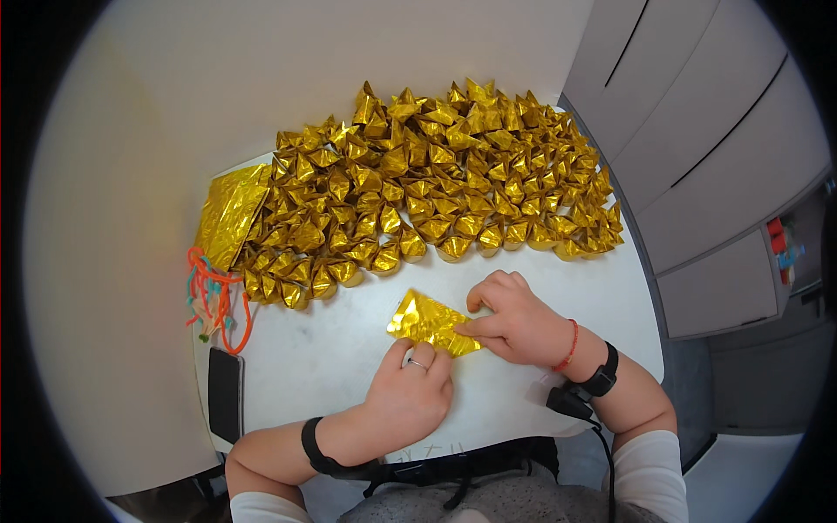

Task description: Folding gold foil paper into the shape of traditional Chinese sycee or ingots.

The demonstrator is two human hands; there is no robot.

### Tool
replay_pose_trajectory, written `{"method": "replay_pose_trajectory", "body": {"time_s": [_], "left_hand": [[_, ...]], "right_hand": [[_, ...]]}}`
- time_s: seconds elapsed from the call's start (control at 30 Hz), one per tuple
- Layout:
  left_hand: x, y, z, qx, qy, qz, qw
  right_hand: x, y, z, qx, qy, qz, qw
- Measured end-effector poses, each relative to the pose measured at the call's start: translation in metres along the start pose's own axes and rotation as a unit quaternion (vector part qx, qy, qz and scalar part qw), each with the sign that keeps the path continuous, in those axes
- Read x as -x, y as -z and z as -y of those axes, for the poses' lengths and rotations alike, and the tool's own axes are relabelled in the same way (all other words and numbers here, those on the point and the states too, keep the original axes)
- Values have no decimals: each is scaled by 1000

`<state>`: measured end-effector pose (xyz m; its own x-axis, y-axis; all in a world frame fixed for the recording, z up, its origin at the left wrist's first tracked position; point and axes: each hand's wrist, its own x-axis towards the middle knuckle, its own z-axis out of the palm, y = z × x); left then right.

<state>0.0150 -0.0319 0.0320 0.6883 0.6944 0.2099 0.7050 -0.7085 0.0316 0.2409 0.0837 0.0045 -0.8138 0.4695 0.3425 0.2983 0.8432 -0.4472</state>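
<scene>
While the right hand (527, 327) sits at 3 o'clock of the gold foil sheet (423, 315) in the head view, its thumb is down on the foil and the index finger stands off, so that grip is partly spread, more pressing than pinching. The left hand (405, 392) is at 6 o'clock, fingers curled at the near edge; can't tell if that grip actually has foil pinched. The sheet lies on the white worktop (497, 410).

Handling-wise, I'd guess super light, slick, bendy and easy to crease or tear. I'd hold it by the edges, fingertips only.

Containers: closest thing is the grey cabinet (719, 283) out past 3 o'clock, with small red and blue items (777, 236) in or beside it, too tiny to say which. Folded gold pieces (436, 174) crowd together at 12, flat gold sheets (231, 209) lie at 10.
</scene>
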Motion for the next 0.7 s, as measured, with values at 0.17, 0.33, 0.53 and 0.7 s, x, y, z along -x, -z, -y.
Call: {"method": "replay_pose_trajectory", "body": {"time_s": [0.17, 0.33, 0.53, 0.7], "left_hand": [[2, 3, 5, -43, 56, 7, 997], [0, -8, 8, -77, 147, 13, 986], [0, -6, 6, -39, 155, 22, 987], [2, -12, 3, 36, 94, -29, 994]], "right_hand": [[0, 7, 10, 4, 39, 38, 999], [0, 9, 26, 3, 37, 79, 996], [1, 7, 31, -21, 16, 93, 995], [5, -6, 31, -58, 19, 66, 996]]}}
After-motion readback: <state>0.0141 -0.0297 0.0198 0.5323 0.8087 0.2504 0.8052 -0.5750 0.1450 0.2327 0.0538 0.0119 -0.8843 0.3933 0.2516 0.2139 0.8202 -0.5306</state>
